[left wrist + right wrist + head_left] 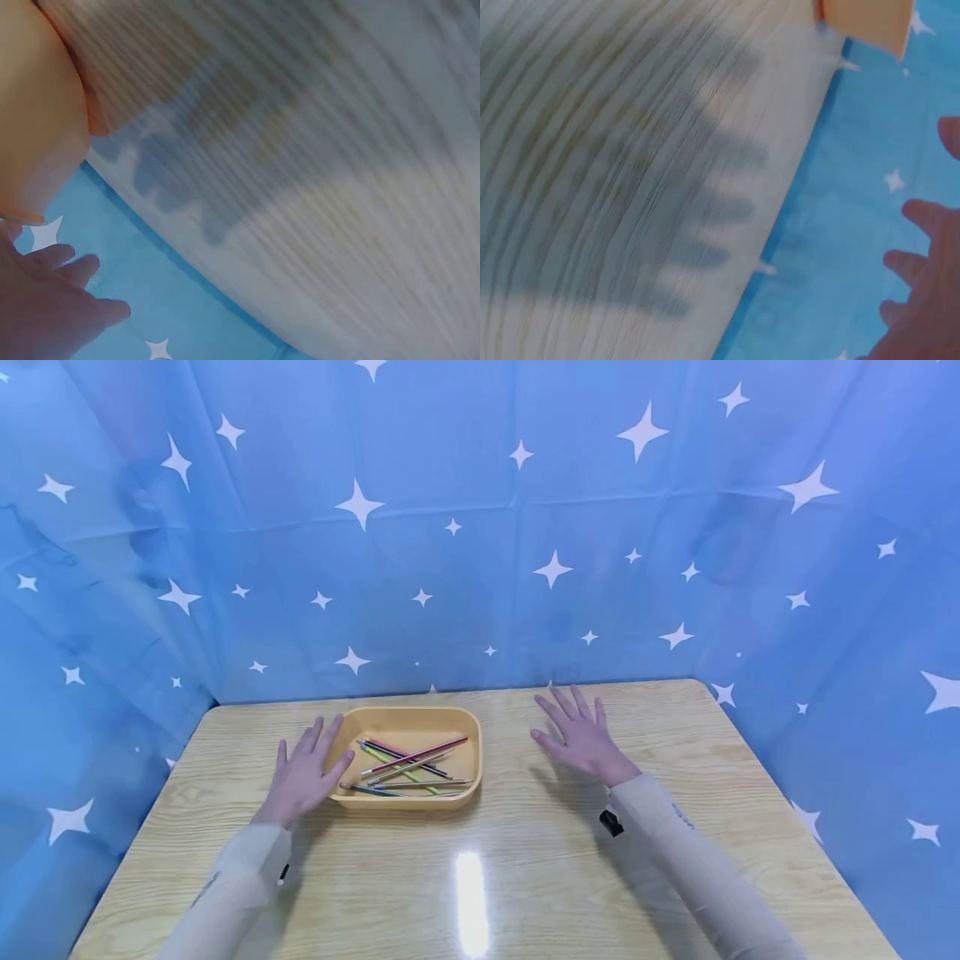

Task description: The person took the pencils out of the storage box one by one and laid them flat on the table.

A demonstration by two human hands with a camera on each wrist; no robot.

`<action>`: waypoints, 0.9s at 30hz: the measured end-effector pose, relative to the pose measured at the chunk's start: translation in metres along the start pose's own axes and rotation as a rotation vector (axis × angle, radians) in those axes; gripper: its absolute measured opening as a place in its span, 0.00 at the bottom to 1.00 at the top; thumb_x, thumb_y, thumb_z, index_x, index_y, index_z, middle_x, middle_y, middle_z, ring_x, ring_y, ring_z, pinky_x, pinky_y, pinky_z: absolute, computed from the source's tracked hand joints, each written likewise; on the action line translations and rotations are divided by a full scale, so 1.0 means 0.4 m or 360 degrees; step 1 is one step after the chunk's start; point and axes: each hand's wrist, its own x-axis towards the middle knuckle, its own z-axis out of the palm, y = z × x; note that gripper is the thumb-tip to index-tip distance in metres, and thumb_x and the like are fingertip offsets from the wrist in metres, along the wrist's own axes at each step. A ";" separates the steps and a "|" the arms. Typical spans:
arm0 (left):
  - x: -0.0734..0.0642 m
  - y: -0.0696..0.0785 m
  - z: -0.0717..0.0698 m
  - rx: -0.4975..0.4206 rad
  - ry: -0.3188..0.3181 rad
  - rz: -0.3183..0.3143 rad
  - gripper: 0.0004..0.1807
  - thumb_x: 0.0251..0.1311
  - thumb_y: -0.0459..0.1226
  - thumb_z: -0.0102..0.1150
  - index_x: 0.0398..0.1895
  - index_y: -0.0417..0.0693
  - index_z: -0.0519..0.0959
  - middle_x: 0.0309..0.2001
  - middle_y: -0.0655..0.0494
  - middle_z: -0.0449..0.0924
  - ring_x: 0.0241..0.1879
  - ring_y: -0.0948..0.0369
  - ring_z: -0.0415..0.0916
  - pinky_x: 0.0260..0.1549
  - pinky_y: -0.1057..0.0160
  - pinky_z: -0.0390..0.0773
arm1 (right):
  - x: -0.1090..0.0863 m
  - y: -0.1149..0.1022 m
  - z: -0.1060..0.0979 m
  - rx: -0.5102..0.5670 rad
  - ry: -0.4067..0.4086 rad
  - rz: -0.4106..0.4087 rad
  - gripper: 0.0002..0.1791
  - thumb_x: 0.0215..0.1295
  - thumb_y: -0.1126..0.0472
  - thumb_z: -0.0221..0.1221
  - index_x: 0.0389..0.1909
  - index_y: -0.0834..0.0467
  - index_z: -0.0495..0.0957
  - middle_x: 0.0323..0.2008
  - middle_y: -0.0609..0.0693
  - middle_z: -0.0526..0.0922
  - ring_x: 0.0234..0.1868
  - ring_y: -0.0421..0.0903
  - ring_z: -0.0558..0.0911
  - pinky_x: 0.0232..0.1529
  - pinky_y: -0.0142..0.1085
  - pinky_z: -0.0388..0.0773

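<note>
An orange-yellow tray (pixel 420 804) lies on the table, left of the middle. Several pencils (pixel 427 750) in pink, green, black and gold tones lie crossed over each other inside it. My left hand (pixel 303 777) is at the tray's left side with fingers spread, its thumb and fingers overlapping the rim in the head view. Well to the right of the tray, my right hand (pixel 583 739) is held over the table with fingers spread and nothing in it. The wrist views show both hands' fingers straight, with the tray's outer wall (pixel 45 112) beside the left one.
The wood-grain table (pixel 390 893) carries a bright light reflection near its front. Behind it and at both sides hangs a blue curtain (pixel 480 560) with white stars. Shadows of the hands fall on the tabletop.
</note>
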 end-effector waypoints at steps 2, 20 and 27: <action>-0.006 0.001 0.005 -0.0027 -0.0004 0.0015 0.39 0.72 0.58 0.36 0.78 0.50 0.43 0.74 0.33 0.42 0.70 0.35 0.44 0.63 0.30 0.29 | 0.004 -0.021 0.011 0.0023 0.0011 -0.0058 0.37 0.72 0.38 0.43 0.75 0.52 0.54 0.75 0.57 0.47 0.74 0.59 0.35 0.67 0.64 0.27; -0.027 -0.012 0.035 -0.0376 -0.0076 0.0091 0.45 0.69 0.52 0.48 0.77 0.42 0.38 0.72 0.28 0.41 0.69 0.32 0.43 0.64 0.32 0.43 | 0.081 -0.215 0.053 0.0345 -0.0110 -0.0593 0.30 0.74 0.48 0.49 0.71 0.57 0.61 0.69 0.56 0.63 0.70 0.53 0.61 0.67 0.48 0.60; -0.023 -0.017 0.042 -0.0548 -0.0105 0.0049 0.50 0.68 0.52 0.52 0.76 0.40 0.32 0.73 0.29 0.39 0.69 0.33 0.43 0.64 0.34 0.47 | 0.100 -0.283 0.088 0.0446 -0.0200 -0.0663 0.27 0.74 0.50 0.51 0.69 0.55 0.63 0.66 0.51 0.67 0.62 0.48 0.70 0.60 0.43 0.71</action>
